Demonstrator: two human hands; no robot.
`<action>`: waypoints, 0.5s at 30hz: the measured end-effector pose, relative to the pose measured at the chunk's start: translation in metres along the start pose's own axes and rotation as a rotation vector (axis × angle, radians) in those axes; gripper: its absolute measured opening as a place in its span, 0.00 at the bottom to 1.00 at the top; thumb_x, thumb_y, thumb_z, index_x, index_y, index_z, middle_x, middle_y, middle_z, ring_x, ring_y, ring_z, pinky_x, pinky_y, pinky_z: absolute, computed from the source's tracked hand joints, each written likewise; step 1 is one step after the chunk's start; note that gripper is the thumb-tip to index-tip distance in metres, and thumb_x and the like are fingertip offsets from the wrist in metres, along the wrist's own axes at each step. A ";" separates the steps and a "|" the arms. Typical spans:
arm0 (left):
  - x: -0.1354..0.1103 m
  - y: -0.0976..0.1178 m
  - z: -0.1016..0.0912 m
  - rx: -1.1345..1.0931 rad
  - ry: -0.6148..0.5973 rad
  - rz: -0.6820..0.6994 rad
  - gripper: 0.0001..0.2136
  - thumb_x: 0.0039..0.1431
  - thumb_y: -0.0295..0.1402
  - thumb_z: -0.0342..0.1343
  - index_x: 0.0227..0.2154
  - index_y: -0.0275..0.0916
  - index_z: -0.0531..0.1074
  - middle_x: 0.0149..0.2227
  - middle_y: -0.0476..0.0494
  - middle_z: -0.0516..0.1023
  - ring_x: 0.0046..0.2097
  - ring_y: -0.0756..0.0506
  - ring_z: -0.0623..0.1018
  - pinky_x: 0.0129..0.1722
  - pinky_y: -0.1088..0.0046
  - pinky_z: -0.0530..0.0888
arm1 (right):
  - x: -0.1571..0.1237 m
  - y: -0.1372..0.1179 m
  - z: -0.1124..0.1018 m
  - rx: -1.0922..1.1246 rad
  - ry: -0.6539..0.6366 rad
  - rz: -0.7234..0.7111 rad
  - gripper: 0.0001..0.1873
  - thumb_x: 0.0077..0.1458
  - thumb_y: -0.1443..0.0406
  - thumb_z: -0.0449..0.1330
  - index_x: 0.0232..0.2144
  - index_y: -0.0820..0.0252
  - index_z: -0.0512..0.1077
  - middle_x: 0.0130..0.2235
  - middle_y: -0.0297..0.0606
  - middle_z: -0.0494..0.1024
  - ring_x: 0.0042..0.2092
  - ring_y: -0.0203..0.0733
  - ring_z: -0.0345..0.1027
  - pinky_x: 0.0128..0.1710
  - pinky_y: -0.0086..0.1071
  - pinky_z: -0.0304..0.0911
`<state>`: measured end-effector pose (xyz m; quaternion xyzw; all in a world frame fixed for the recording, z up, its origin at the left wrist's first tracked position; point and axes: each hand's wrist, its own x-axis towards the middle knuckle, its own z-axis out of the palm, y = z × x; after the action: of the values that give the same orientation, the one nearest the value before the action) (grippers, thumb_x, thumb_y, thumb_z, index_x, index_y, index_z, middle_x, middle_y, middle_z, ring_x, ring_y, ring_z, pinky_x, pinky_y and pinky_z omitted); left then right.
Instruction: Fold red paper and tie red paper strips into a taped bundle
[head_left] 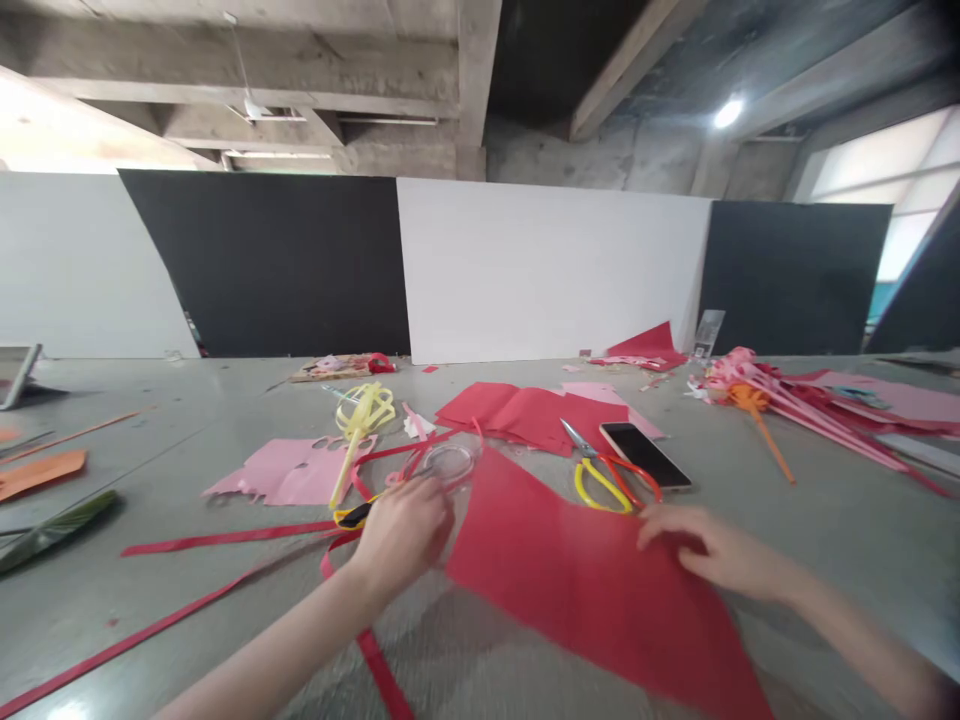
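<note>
A large red sheet of paper (570, 580) spreads in front of me, its surface slightly bowed. My right hand (697, 545) is at its upper right edge, fingertips on the red paper, with a gap between fingers and thumb. Closed beside the sheet's left edge is my left hand (405, 530); its fingertips are turned away, so what they grip is hidden. A yellow-and-black tool (352, 515) lies against that hand, partly covered. Just beyond the sheet are scissors (607, 480) with one yellow and one red-orange handle, blades apart, next to a phone (645, 455).
Red strips (225, 540) trail to the left. Nearby are a pink sheet with cut-outs (289, 470), a yellow ribbon bundle (364, 410) and a clear roll (448, 462). Folded red paper (525, 412) lies farther back. Pink strips (810, 400) are heaped at right. Panels (555, 270) stand behind.
</note>
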<state>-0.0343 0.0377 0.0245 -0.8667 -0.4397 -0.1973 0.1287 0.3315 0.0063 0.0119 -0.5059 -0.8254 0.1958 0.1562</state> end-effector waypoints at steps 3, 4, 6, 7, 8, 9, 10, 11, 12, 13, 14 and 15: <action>0.006 -0.014 -0.008 0.040 -0.088 -0.124 0.09 0.54 0.27 0.45 0.30 0.36 0.70 0.36 0.39 0.72 0.39 0.40 0.73 0.36 0.65 0.69 | 0.009 0.005 0.013 -0.082 -0.030 -0.068 0.26 0.38 0.78 0.46 0.36 0.53 0.71 0.50 0.36 0.66 0.53 0.43 0.57 0.52 0.43 0.52; 0.007 -0.018 -0.008 0.038 -0.128 -0.145 0.08 0.53 0.27 0.46 0.32 0.37 0.70 0.39 0.40 0.72 0.40 0.41 0.73 0.36 0.66 0.69 | 0.012 0.004 0.017 -0.106 -0.026 -0.092 0.26 0.38 0.79 0.46 0.36 0.53 0.71 0.51 0.36 0.65 0.53 0.42 0.57 0.52 0.42 0.53; 0.008 -0.027 -0.006 0.028 -0.209 -0.183 0.11 0.50 0.25 0.49 0.37 0.40 0.70 0.43 0.43 0.70 0.41 0.43 0.73 0.36 0.70 0.69 | 0.015 -0.004 0.024 -0.162 0.037 -0.130 0.25 0.40 0.79 0.45 0.35 0.54 0.72 0.52 0.36 0.62 0.54 0.42 0.55 0.52 0.42 0.53; 0.008 -0.032 -0.004 0.027 -0.241 -0.213 0.12 0.50 0.25 0.49 0.39 0.40 0.69 0.45 0.43 0.70 0.42 0.43 0.73 0.36 0.71 0.69 | 0.015 -0.011 0.027 -0.190 0.089 -0.144 0.23 0.42 0.79 0.46 0.34 0.54 0.72 0.52 0.38 0.62 0.55 0.43 0.54 0.52 0.42 0.52; 0.009 -0.037 -0.002 0.030 -0.265 -0.251 0.13 0.51 0.25 0.49 0.40 0.39 0.68 0.45 0.41 0.69 0.43 0.43 0.73 0.36 0.71 0.69 | 0.014 -0.021 0.029 -0.212 0.154 -0.151 0.21 0.44 0.78 0.46 0.33 0.55 0.72 0.52 0.39 0.62 0.55 0.44 0.53 0.52 0.43 0.52; 0.009 -0.042 0.000 0.036 -0.285 -0.296 0.12 0.53 0.26 0.49 0.41 0.38 0.68 0.45 0.40 0.69 0.44 0.42 0.72 0.36 0.69 0.69 | 0.013 -0.032 0.032 -0.217 0.178 -0.169 0.18 0.47 0.76 0.47 0.34 0.56 0.72 0.51 0.41 0.63 0.54 0.44 0.54 0.52 0.43 0.52; 0.010 -0.047 0.002 0.040 -0.308 -0.339 0.10 0.55 0.28 0.49 0.40 0.36 0.68 0.43 0.39 0.70 0.43 0.42 0.72 0.36 0.68 0.69 | 0.012 -0.045 0.035 -0.211 0.165 -0.199 0.15 0.51 0.72 0.49 0.35 0.56 0.72 0.49 0.41 0.65 0.53 0.44 0.55 0.52 0.43 0.53; 0.011 -0.052 0.003 0.041 -0.336 -0.379 0.09 0.56 0.31 0.49 0.39 0.35 0.68 0.41 0.39 0.71 0.42 0.42 0.73 0.36 0.67 0.69 | 0.010 -0.058 0.038 -0.198 0.142 -0.242 0.13 0.52 0.69 0.50 0.37 0.56 0.72 0.48 0.41 0.66 0.53 0.44 0.56 0.52 0.43 0.53; 0.011 -0.056 0.005 0.039 -0.369 -0.413 0.10 0.57 0.34 0.49 0.38 0.34 0.68 0.39 0.41 0.71 0.39 0.44 0.73 0.36 0.66 0.70 | 0.008 -0.071 0.041 -0.188 0.086 -0.282 0.12 0.53 0.66 0.52 0.40 0.55 0.71 0.48 0.41 0.67 0.52 0.45 0.57 0.52 0.43 0.54; 0.012 -0.059 0.006 0.036 -0.403 -0.441 0.10 0.58 0.36 0.50 0.37 0.34 0.68 0.37 0.43 0.72 0.37 0.45 0.73 0.35 0.66 0.70 | 0.006 -0.083 0.043 -0.182 0.029 -0.328 0.13 0.52 0.64 0.54 0.41 0.56 0.70 0.49 0.41 0.67 0.52 0.46 0.57 0.51 0.43 0.55; 0.012 -0.061 0.008 0.034 -0.434 -0.465 0.11 0.58 0.37 0.50 0.37 0.34 0.68 0.36 0.44 0.72 0.36 0.46 0.73 0.35 0.66 0.71 | 0.005 -0.094 0.046 -0.190 -0.015 -0.367 0.17 0.51 0.60 0.56 0.44 0.57 0.69 0.50 0.43 0.67 0.52 0.49 0.57 0.50 0.44 0.56; 0.013 -0.062 0.009 0.034 -0.457 -0.487 0.11 0.58 0.36 0.50 0.38 0.34 0.68 0.37 0.44 0.71 0.36 0.47 0.73 0.35 0.66 0.71 | 0.004 -0.102 0.048 -0.205 -0.068 -0.396 0.21 0.50 0.57 0.57 0.46 0.58 0.68 0.50 0.45 0.67 0.52 0.51 0.58 0.50 0.46 0.57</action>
<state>-0.0759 0.0866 0.0251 -0.7558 -0.6545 -0.0155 -0.0094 0.2292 -0.0400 0.0193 -0.3405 -0.9290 0.0932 0.1112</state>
